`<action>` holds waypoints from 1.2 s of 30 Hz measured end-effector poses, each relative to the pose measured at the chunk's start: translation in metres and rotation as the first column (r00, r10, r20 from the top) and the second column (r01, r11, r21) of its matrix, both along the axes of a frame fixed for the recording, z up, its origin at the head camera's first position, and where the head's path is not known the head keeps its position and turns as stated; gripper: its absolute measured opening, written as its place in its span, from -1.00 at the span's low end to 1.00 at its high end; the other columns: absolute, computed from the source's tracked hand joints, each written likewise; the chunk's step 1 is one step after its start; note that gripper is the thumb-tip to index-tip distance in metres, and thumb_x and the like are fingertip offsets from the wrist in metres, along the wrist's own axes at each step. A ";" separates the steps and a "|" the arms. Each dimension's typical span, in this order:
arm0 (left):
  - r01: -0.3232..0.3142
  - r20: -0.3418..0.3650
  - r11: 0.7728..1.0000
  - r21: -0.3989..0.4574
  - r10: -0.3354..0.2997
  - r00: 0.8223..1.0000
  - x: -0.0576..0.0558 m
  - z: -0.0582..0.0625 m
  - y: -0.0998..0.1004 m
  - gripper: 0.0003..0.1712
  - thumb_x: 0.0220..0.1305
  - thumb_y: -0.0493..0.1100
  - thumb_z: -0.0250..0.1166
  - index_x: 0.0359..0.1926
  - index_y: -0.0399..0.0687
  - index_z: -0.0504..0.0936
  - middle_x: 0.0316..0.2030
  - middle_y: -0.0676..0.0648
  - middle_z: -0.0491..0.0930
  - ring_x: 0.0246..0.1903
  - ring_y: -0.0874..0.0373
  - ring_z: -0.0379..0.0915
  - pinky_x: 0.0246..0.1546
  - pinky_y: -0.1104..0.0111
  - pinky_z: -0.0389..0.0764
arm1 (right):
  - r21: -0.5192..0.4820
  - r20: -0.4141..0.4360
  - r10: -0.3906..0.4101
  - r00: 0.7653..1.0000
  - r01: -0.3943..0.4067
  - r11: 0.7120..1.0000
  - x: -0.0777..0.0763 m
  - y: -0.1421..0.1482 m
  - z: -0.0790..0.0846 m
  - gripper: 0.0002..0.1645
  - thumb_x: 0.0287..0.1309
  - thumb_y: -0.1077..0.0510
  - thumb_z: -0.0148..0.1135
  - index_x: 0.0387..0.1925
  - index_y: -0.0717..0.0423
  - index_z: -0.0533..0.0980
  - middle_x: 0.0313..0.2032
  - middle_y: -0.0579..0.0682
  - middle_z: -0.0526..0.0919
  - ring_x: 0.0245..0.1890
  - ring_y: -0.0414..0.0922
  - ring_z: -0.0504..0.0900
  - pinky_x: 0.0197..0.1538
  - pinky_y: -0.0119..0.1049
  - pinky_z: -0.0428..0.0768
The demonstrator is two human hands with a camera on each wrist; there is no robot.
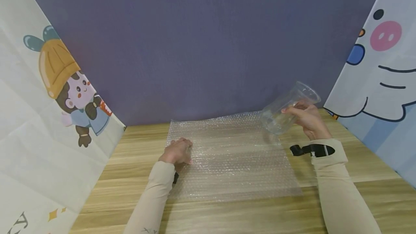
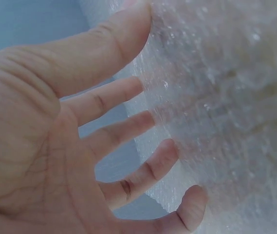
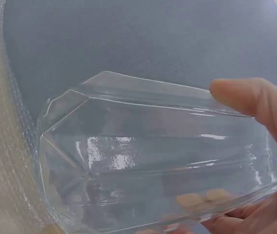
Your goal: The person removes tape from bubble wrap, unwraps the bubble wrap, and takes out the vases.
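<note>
A clear, faceted glass vase (image 1: 280, 115) is tilted in my right hand (image 1: 308, 118), its wide mouth toward the upper right. In the right wrist view the thumb lies along one side of the vase (image 3: 143, 146), and fingertips show through the glass from the other side. The base of the vase is over the far right corner of a sheet of bubble wrap (image 1: 234, 161) spread flat on the table. At the sheet's left edge is my left hand (image 1: 177, 151), fingers spread and loosely bent, the fingertips touching the wrap (image 2: 226, 97).
The wood-grain table (image 1: 110, 176) runs up to a dark purple-grey panel (image 1: 208, 46) at the back. Printed cloths with cartoon figures form a left wall (image 1: 32, 118) and a right wall (image 1: 390, 93).
</note>
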State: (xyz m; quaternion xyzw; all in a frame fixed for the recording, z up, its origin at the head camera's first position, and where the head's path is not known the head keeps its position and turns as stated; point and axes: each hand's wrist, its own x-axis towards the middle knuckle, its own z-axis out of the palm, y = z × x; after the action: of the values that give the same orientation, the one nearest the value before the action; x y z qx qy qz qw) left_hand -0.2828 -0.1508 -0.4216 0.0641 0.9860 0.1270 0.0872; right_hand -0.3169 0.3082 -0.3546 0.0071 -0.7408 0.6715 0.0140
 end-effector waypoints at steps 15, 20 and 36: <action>0.006 -0.014 1.000 -0.010 -0.006 1.000 0.000 0.001 0.001 -0.17 -0.10 -0.06 0.67 0.26 0.02 0.59 0.34 -0.13 0.49 0.31 -0.35 0.32 0.18 -0.31 0.49 | -0.005 -0.045 -0.039 0.998 0.039 0.999 -0.001 0.003 0.000 -0.76 0.20 0.06 0.47 -0.50 -0.15 0.56 -0.02 -0.30 0.50 0.13 -0.30 0.37 0.49 0.36 0.15; 0.011 -0.009 1.000 -0.014 -0.011 1.000 0.000 0.000 0.001 -0.18 -0.07 -0.06 0.66 0.27 0.01 0.59 0.34 -0.14 0.48 0.35 -0.39 0.29 0.21 -0.33 0.47 | 0.009 -0.040 -0.029 0.999 0.029 1.000 -0.001 0.005 0.000 -0.80 0.23 0.05 0.44 -0.47 -0.14 0.57 -0.11 -0.34 0.59 0.08 -0.32 0.39 0.44 0.30 0.21; 0.005 -0.012 1.000 0.007 -0.005 1.000 0.002 0.002 0.001 -0.27 -0.08 -0.09 0.66 0.17 0.01 0.60 0.32 -0.14 0.51 0.32 -0.36 0.32 0.21 -0.31 0.47 | -0.035 0.022 -0.037 0.999 0.038 0.999 0.004 0.009 0.004 -0.62 0.22 -0.01 0.46 -0.12 -0.09 0.41 -0.02 -0.25 0.44 -0.10 -0.30 0.38 -0.38 -0.38 0.42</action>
State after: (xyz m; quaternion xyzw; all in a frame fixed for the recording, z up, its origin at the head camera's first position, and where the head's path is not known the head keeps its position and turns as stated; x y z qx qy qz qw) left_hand -0.2811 -0.1497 -0.4193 0.0679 0.9859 0.1300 0.0812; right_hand -0.3128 0.3169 -0.3510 -0.0143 -0.7288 0.6844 0.0186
